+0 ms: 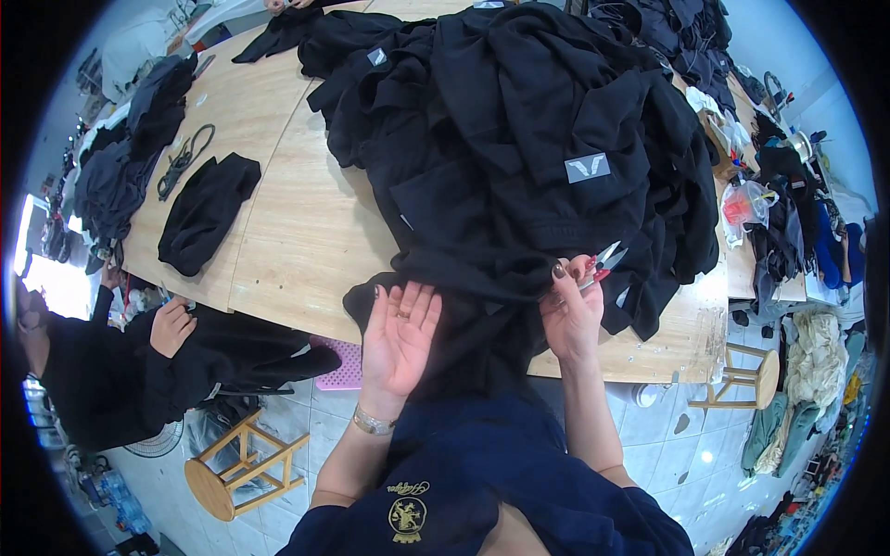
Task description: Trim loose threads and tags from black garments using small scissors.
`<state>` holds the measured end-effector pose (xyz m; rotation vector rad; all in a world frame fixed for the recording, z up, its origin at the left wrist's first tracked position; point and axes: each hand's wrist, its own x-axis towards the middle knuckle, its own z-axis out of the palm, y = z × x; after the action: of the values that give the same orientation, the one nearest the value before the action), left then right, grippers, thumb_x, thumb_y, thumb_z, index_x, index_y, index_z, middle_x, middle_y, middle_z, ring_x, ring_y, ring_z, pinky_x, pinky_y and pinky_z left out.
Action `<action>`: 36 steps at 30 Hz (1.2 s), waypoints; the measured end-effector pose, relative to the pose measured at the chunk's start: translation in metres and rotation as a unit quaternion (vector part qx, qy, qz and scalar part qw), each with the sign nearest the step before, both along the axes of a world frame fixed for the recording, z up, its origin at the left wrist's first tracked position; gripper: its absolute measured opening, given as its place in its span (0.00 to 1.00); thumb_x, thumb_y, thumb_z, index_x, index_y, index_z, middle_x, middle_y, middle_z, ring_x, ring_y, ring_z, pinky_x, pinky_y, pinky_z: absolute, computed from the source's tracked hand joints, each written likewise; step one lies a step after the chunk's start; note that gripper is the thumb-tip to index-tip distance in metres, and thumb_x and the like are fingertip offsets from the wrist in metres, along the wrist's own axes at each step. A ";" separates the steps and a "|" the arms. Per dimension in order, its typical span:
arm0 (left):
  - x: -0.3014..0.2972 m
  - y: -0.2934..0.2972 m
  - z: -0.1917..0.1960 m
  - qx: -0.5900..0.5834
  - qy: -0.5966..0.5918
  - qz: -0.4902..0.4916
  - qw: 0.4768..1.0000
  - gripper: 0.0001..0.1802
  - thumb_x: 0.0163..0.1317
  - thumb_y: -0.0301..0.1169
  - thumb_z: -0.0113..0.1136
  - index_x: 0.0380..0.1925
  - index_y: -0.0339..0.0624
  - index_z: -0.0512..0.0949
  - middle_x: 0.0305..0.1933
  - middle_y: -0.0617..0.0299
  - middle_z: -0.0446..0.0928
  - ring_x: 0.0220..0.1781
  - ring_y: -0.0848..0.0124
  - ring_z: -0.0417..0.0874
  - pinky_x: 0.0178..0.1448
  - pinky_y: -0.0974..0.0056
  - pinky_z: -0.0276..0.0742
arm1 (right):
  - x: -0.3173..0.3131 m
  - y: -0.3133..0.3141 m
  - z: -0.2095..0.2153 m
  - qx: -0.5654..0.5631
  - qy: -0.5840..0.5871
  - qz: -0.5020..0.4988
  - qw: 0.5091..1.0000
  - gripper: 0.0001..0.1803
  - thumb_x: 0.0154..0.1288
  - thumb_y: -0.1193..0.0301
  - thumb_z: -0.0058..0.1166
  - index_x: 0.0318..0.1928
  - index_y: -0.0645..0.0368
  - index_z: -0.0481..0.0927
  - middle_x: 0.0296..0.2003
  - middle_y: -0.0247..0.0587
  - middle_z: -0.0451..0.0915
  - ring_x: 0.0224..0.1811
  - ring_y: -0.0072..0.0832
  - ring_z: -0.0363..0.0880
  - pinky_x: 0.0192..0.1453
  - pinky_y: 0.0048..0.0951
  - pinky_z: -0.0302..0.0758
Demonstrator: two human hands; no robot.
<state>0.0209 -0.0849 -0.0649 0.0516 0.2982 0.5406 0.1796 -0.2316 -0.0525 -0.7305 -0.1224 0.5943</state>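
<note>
A large heap of black garments (519, 120) covers the middle of the table, with grey-and-white labels on some pieces. One black garment (464, 264) from it hangs over the near edge in front of me. My left hand (403, 338) is palm up with its fingers stretched out, their tips at the cloth's near fold. In my right hand (570, 320) is a pair of small scissors (607, 256), blades apart and pointing up and away to the right. The thumb and fingers of that hand also meet the cloth's edge; whether they pinch it, I cannot tell.
The wooden table (287, 232) also bears a separate black garment (209, 213), a dark cord (185, 159) and dark clothes (130, 148) on the left. A co-worker (111, 366) handles black cloth at left. Wooden stools (213, 486) stand on both sides; a plastic bag (746, 208) lies right.
</note>
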 end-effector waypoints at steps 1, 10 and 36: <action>0.000 -0.005 0.002 -0.021 0.047 -0.014 0.999 0.15 0.69 0.42 0.49 0.44 0.42 0.73 0.50 0.57 0.76 0.58 0.64 0.74 0.64 0.56 0.69 | 0.000 0.000 -0.002 -0.030 -0.035 -0.013 0.999 0.14 0.62 0.81 0.53 0.32 0.51 0.62 0.31 0.29 0.73 0.29 0.15 0.71 0.28 0.16 0.66; 0.023 -0.009 0.011 0.191 0.181 -0.175 0.949 0.08 0.64 0.34 0.58 0.38 0.44 0.72 0.38 0.65 0.75 0.29 0.81 0.76 0.18 0.80 0.58 | -0.012 -0.002 0.005 -0.079 -0.158 0.009 0.984 0.16 0.61 0.84 0.51 0.33 0.53 0.58 0.31 0.31 0.70 0.28 0.12 0.65 0.30 0.13 0.61; 0.033 -0.023 0.030 0.447 0.173 -0.005 0.878 0.12 0.62 0.20 0.56 0.45 0.35 0.70 0.40 0.60 0.76 0.39 0.77 0.78 0.42 0.69 0.83 | -0.021 0.026 0.039 -0.209 -0.325 0.039 0.921 0.14 0.62 0.84 0.50 0.30 0.58 0.58 0.30 0.31 0.69 0.26 0.12 0.60 0.29 0.15 0.61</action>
<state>0.0542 -0.1081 -0.0348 1.0599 0.3740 0.6219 0.1590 -0.2055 -0.0132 -1.3299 -0.6582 0.4344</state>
